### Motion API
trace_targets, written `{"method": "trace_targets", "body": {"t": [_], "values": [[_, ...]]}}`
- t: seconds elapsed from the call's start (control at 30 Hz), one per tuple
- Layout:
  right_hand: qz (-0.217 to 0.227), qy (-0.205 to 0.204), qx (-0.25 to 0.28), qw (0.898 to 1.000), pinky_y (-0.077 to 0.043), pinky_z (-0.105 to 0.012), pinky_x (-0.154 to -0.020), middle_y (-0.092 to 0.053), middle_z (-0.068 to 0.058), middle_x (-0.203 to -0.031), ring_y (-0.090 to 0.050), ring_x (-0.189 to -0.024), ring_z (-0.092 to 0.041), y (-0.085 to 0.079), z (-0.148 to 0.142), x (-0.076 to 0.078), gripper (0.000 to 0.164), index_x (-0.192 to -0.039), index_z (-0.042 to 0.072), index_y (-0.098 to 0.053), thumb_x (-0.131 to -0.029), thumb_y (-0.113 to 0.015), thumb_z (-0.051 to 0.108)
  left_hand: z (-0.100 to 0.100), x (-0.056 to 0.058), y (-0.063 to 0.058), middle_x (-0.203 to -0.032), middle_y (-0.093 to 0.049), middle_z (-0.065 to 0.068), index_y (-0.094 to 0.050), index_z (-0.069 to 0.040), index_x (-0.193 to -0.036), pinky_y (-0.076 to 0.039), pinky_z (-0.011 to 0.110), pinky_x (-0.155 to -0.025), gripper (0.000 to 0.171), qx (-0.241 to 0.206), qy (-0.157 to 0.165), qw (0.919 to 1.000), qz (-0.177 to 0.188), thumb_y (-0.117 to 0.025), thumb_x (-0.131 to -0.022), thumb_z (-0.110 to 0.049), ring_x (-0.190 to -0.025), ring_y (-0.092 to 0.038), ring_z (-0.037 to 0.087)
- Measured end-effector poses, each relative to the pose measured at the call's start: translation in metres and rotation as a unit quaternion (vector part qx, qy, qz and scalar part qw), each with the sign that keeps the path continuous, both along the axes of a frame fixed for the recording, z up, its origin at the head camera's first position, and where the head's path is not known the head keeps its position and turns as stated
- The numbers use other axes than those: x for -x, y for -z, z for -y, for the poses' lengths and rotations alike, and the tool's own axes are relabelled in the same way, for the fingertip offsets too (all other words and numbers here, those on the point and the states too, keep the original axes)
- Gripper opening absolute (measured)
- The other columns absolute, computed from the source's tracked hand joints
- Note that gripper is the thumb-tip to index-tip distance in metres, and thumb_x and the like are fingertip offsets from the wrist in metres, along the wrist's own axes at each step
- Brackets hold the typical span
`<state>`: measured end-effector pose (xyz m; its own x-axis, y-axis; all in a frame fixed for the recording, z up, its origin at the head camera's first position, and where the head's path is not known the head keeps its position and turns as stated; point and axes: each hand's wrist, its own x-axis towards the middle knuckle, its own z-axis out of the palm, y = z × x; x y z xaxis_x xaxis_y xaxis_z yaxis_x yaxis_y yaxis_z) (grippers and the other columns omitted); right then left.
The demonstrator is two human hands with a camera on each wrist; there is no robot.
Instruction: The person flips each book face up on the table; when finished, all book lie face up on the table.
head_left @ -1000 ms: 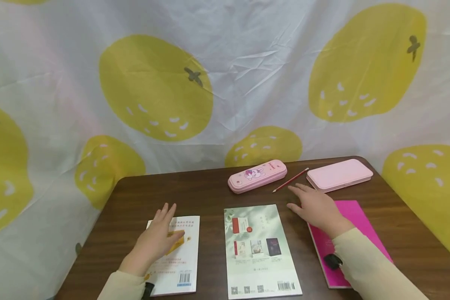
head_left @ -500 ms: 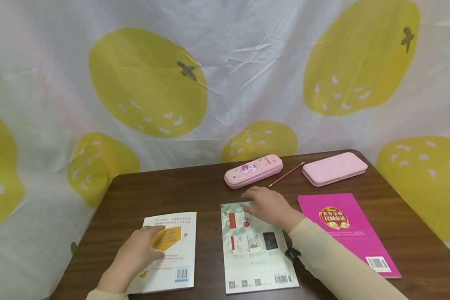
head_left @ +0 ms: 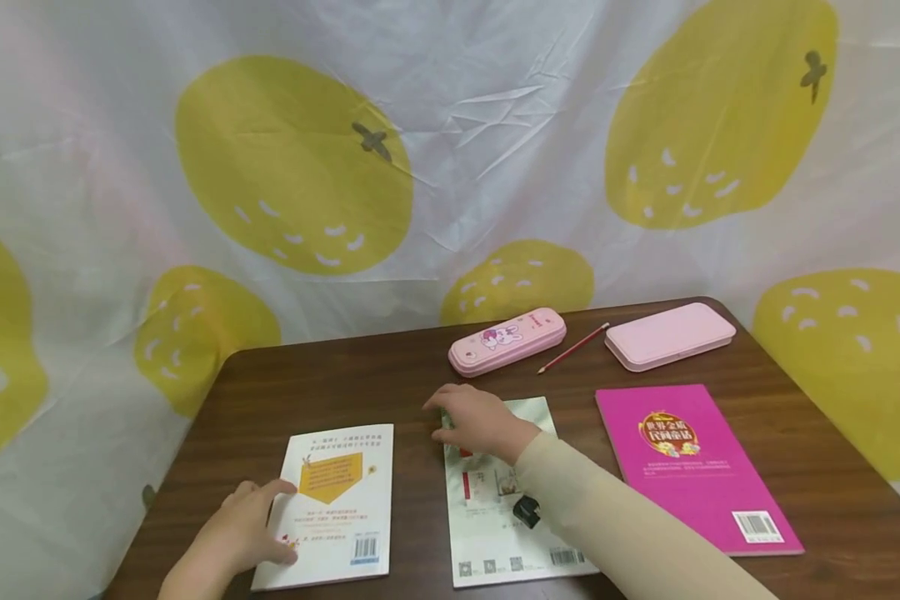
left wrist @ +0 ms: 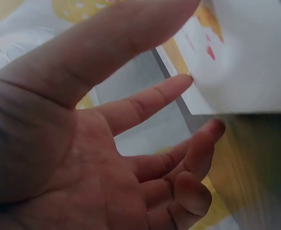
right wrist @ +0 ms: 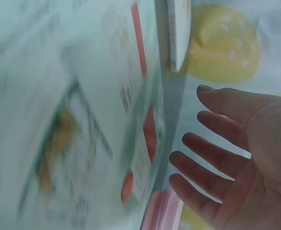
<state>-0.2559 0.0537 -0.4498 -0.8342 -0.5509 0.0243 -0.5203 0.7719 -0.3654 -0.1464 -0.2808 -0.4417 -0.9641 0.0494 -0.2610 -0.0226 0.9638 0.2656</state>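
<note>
My left hand (head_left: 242, 527) is at the left edge of a white book (head_left: 341, 533) with a yellow printed panel. In the left wrist view its thumb and index finger are spread by the book's corner (left wrist: 241, 91); whether they touch it I cannot tell. My right hand (head_left: 474, 418) is over the upper left part of a pale green book (head_left: 495, 537), hiding some of its cover. In the right wrist view the fingers (right wrist: 202, 167) are apart and relaxed, with nothing held.
A magenta book (head_left: 708, 475) lies to the right. Along the back of the brown table (head_left: 330, 367) are a pink pencil case with a rabbit (head_left: 506, 340), a red pencil (head_left: 573, 348) and a plain pink case (head_left: 671, 335). A lemon-print cloth (head_left: 450, 167) hangs behind.
My right hand has moved left from the magenta book to the pale green one. My left hand has drawn back from over the white book to its left edge.
</note>
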Motion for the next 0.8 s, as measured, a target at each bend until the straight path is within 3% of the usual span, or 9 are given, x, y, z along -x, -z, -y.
{"method": "trace_targets", "body": {"t": [0.17, 0.4, 0.57, 0.8], "values": [[-0.005, -0.017, -0.008, 1.000, -0.049, -0.044, -0.108, -0.062, -0.004, -0.142, -0.058, -0.131, -0.027, 0.006, 0.016, 0.000, 0.041, -0.133, 0.017, -0.068, -0.095, -0.075, 0.030, 0.011, -0.004, 0.004, -0.100, -0.063, 0.009, -0.061, -0.013, -0.129, -0.052, 0.049, -0.078, 0.084, -0.013, -0.001, 0.9995, 0.029, -0.101, -0.056, -0.027, -0.088, -0.060, 0.023], [0.019, -0.047, 0.005, 0.999, -0.045, -0.041, -0.113, -0.056, -0.006, -0.148, -0.054, -0.136, -0.027, 0.008, 0.036, 0.003, 0.046, -0.140, 0.016, -0.063, -0.097, -0.073, 0.030, 0.025, -0.010, 0.004, -0.087, -0.063, 0.001, -0.055, -0.017, -0.137, -0.046, 0.040, -0.069, 0.091, -0.031, -0.028, 0.9954, 0.087, -0.100, -0.059, -0.026, -0.077, -0.056, 0.020], [0.035, -0.058, 0.011, 0.998, -0.043, -0.038, -0.115, -0.056, -0.005, -0.149, -0.052, -0.137, -0.025, 0.009, 0.050, 0.007, 0.048, -0.140, 0.016, -0.062, -0.096, -0.075, 0.029, 0.029, -0.015, 0.005, -0.087, -0.062, -0.001, -0.055, -0.017, -0.137, -0.046, 0.040, -0.068, 0.091, -0.032, -0.024, 0.9955, 0.086, -0.100, -0.058, -0.022, -0.075, -0.056, 0.019], [0.052, -0.062, 0.001, 0.997, -0.044, -0.036, -0.113, -0.056, -0.004, -0.149, -0.052, -0.134, -0.024, 0.015, 0.064, 0.010, 0.049, -0.141, 0.018, -0.062, -0.095, -0.076, 0.028, 0.024, -0.020, 0.008, -0.085, -0.064, 0.002, -0.055, -0.013, -0.138, -0.048, 0.042, -0.068, 0.089, -0.047, -0.047, 0.9936, 0.091, -0.098, -0.061, -0.015, -0.075, -0.057, 0.021]]}}
